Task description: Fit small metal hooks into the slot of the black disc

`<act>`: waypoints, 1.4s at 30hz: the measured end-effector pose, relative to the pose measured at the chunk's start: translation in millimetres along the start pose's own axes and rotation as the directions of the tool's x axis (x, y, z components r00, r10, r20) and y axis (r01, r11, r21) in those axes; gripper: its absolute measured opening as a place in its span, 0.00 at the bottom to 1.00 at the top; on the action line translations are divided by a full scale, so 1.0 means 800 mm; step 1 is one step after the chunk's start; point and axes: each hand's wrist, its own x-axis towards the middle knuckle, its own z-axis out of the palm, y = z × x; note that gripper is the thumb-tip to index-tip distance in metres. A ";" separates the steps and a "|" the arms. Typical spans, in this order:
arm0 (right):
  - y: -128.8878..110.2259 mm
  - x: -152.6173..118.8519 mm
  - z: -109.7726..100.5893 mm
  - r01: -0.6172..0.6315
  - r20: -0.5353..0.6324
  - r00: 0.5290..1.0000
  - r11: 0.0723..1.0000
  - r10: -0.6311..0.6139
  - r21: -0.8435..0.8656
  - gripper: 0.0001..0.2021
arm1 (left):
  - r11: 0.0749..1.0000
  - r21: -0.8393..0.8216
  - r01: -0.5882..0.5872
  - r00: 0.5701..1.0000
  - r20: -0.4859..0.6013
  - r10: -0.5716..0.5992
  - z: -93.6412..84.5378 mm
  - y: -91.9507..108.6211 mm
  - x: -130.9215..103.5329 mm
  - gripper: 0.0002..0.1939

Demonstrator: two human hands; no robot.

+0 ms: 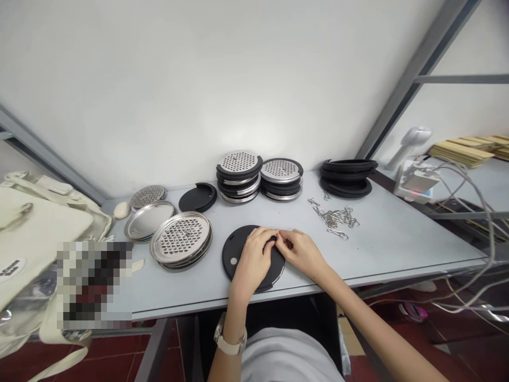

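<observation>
A black round cover (240,246) with a pale round spot lies flat near the table's front edge, a thin metal rim showing at its lower right. Across its top rests my left hand (254,257), fingers curled and pinching at the far right part of the rim. My right hand (300,252) meets it there from the right, thumb and fingertips pressed together at the edge. Whatever is between the right fingertips is too small and covered to make out. Several metal hooks (336,217) lie loose in a heap beyond my right hand.
Perforated metal discs (181,241) are stacked at left, beside a plain metal disc (151,220) and a black ring-edged cover (198,197). Two mixed stacks (239,178) stand by the wall. Black covers (345,178) are piled at right. A cream bag (47,223) hangs over the left end.
</observation>
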 end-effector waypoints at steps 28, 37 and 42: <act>0.003 0.001 -0.002 0.057 0.049 0.997 0.998 -0.055 -0.029 0.15 | 0.999 -0.001 0.035 0.999 0.006 -0.035 0.001 -0.002 -0.005 0.21; 0.000 0.002 -0.004 0.010 0.027 1.000 1.000 -0.010 -0.010 0.16 | 0.998 0.059 0.016 1.000 0.019 -0.017 0.002 -0.002 -0.004 0.21; 0.003 0.001 0.000 -0.010 0.003 1.000 1.000 0.010 0.023 0.15 | 0.999 0.038 0.023 1.000 0.012 -0.023 0.001 -0.002 -0.004 0.21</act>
